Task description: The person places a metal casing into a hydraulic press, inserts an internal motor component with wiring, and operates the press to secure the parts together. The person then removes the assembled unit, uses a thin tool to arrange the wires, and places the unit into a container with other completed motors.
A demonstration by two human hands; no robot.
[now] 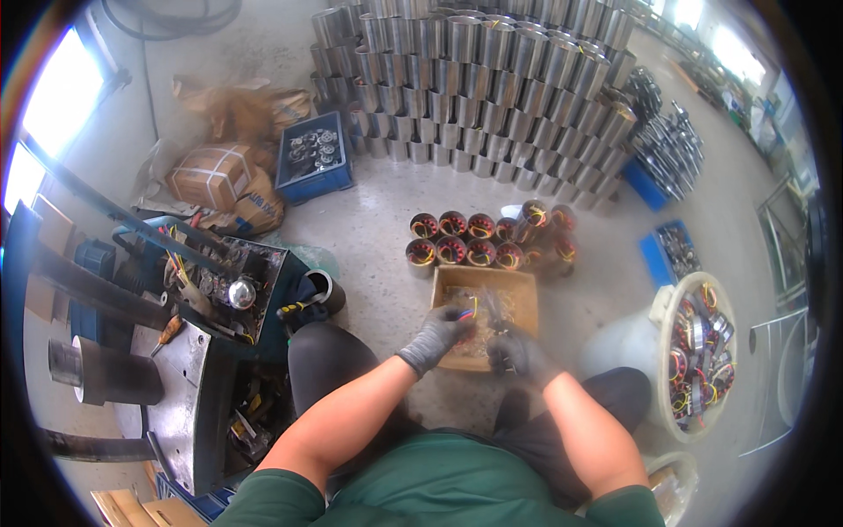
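My left hand (438,338), in a grey glove, is closed on a bundle of thin coloured wires (471,314), with red, blue and yellow among them. My right hand (516,353), gloved as well, is wrapped round a dark hand tool (497,307) whose slim blades point away from me; motion blurs it, and its exact kind is unclear. Both hands are over an open cardboard box (527,303) that has small scraps on its bottom. Just beyond the box stand rows of round motor stators (451,250) with red insulation and yellow wire ends.
Tall stacks of metal cylinders (492,88) stand at the back. On my right is a white tub (615,347) full of wired parts, with a blue bin (654,256) behind it. A grimy metal machine (189,386) is on my left, and a blue crate (314,180) lies farther back.
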